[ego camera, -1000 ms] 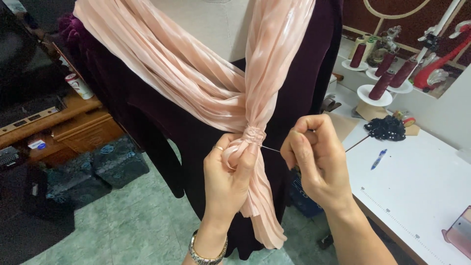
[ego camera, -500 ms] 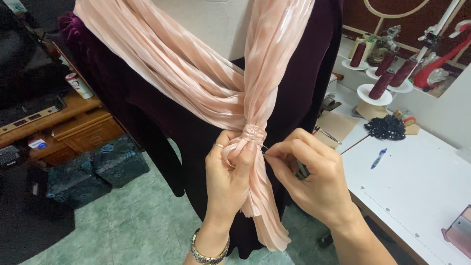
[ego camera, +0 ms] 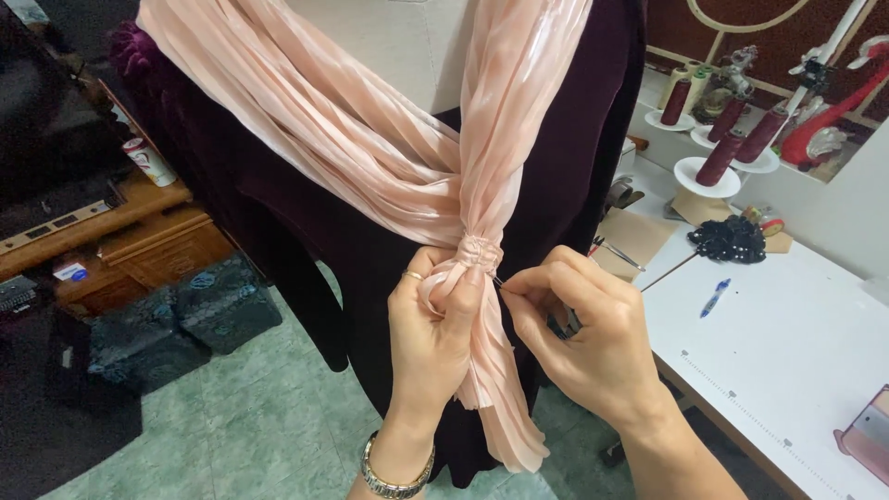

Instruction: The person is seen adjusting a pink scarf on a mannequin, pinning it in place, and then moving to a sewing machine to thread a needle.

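Pinching a fine needle at the gathered knot of the pink pleated scarf: right hand closed, thumb and forefinger clamped on the needle shaft, tip touching the fabric just below the gather. Left hand closed around the bunched scarf tail directly under the knot, ring on one finger, metal watch at the wrist. Scarf draped over a dark velvet garment on a dress form. Beyond, to the right: white surface with blue pen, black beaded piece, maroon thread cones. Risks, judged: needle close to left fingertips, so a slip could prick; loosened left grip could let pleats spread and gather shift; thin satin could snag or pucker.
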